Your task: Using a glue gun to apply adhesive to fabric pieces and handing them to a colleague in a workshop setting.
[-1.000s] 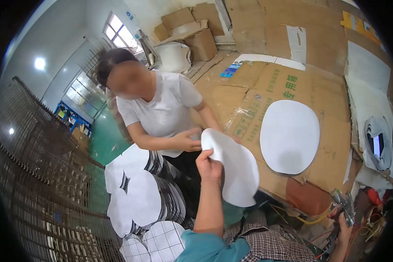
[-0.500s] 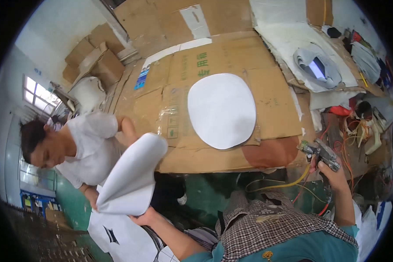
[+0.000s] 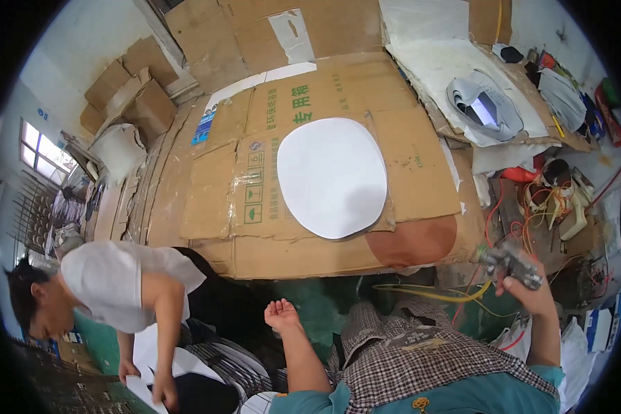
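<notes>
My right hand (image 3: 524,293) grips a metal spray gun (image 3: 509,263), raised off the table's near right corner and slightly blurred. A yellow hose (image 3: 455,297) runs near it. With its palm up and fingers loosely curled, my left hand (image 3: 283,316) holds nothing in front of the table's near edge. A white rounded sheet (image 3: 332,178) lies flat on the cardboard-covered table (image 3: 214,186), beyond both hands. A reddish-brown patch (image 3: 414,241) marks the cardboard to the right of the sheet.
At the left a co-worker in a white shirt (image 3: 117,283) bends over, both hands on a white sheet (image 3: 141,390). A lit phone (image 3: 486,110) rests in grey cloth at the back right. Orange hoses (image 3: 528,221) tangle by the table's right side.
The white sheet that my left hand and the co-worker held is out of my hand. My left hand has drawn back to the right; the co-worker has bent lower. The spray gun remains in my right hand.
</notes>
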Action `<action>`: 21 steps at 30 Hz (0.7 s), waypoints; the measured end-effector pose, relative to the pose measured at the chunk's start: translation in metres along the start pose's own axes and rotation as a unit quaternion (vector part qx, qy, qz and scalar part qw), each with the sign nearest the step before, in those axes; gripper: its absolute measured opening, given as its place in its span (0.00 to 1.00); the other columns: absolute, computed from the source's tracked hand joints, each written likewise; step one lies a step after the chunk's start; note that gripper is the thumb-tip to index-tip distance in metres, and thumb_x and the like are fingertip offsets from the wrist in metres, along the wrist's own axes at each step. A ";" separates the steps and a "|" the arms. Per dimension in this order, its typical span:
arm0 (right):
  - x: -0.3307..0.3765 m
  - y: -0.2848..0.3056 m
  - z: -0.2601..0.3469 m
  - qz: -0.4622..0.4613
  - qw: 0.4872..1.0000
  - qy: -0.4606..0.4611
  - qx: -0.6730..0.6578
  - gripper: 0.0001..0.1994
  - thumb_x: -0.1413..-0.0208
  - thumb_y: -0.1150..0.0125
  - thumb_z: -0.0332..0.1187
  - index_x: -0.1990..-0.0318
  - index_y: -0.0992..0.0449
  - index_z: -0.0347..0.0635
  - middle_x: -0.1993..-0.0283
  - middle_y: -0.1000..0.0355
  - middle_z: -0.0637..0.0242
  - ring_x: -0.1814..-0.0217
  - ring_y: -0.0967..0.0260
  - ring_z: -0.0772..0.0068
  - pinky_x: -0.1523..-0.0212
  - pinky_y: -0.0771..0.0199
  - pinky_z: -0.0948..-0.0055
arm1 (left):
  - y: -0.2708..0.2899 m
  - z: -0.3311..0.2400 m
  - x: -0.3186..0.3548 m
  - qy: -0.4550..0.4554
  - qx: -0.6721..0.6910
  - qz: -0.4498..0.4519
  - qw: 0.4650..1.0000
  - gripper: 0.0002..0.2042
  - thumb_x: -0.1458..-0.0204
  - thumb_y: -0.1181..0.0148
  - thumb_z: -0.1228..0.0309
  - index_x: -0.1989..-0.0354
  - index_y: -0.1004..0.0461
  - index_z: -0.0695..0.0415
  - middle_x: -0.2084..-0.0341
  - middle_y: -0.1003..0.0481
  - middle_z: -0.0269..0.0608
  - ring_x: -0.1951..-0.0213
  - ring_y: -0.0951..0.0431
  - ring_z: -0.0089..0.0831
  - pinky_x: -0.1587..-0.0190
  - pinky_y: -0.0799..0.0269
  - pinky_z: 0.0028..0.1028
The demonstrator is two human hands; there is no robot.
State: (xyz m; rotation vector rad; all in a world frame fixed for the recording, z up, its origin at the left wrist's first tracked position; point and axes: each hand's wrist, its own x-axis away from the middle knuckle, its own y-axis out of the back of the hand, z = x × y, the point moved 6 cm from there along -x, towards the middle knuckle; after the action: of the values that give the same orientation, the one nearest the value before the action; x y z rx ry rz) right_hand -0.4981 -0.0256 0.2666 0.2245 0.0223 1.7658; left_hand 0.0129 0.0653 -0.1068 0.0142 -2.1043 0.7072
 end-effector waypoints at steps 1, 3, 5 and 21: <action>0.002 -0.006 -0.003 0.032 0.999 -0.013 -0.018 0.26 0.53 0.39 0.29 0.46 0.37 0.31 0.66 0.31 0.63 0.68 0.32 0.75 0.68 0.26 0.73 | -0.005 0.002 0.001 0.002 -0.001 0.000 1.000 0.07 0.57 0.47 0.68 0.72 0.32 0.58 0.79 0.32 0.40 0.76 0.30 0.38 0.77 0.30 0.29; -0.002 -0.016 -0.007 0.045 0.998 -0.012 -0.031 0.26 0.53 0.37 0.31 0.46 0.37 0.31 0.66 0.31 0.63 0.68 0.32 0.75 0.67 0.25 0.72 | -0.012 0.003 0.004 0.000 -0.002 0.008 1.000 0.06 0.57 0.47 0.69 0.73 0.31 0.57 0.79 0.32 0.40 0.76 0.30 0.38 0.76 0.30 0.29; -0.009 -0.018 -0.009 0.022 0.998 0.014 -0.058 0.26 0.52 0.39 0.30 0.46 0.37 0.31 0.67 0.31 0.63 0.68 0.32 0.75 0.67 0.26 0.74 | -0.013 0.007 -0.001 0.003 -0.008 0.028 1.000 0.06 0.57 0.47 0.69 0.73 0.31 0.57 0.79 0.32 0.39 0.76 0.30 0.38 0.76 0.30 0.29; 0.004 0.020 0.009 -0.098 0.995 0.011 0.007 0.24 0.53 0.38 0.30 0.48 0.36 0.32 0.68 0.31 0.64 0.72 0.33 0.76 0.68 0.30 0.78 | -0.045 0.034 0.005 0.021 -0.038 0.059 0.997 0.06 0.55 0.49 0.69 0.73 0.32 0.59 0.80 0.32 0.41 0.76 0.30 0.37 0.74 0.29 0.30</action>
State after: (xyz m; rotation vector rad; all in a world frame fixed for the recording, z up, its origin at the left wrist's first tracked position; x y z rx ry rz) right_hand -0.5171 -0.0274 0.2792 0.2055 0.0715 1.5737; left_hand -0.0038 0.0123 -0.0968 -0.1666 -2.1029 0.6917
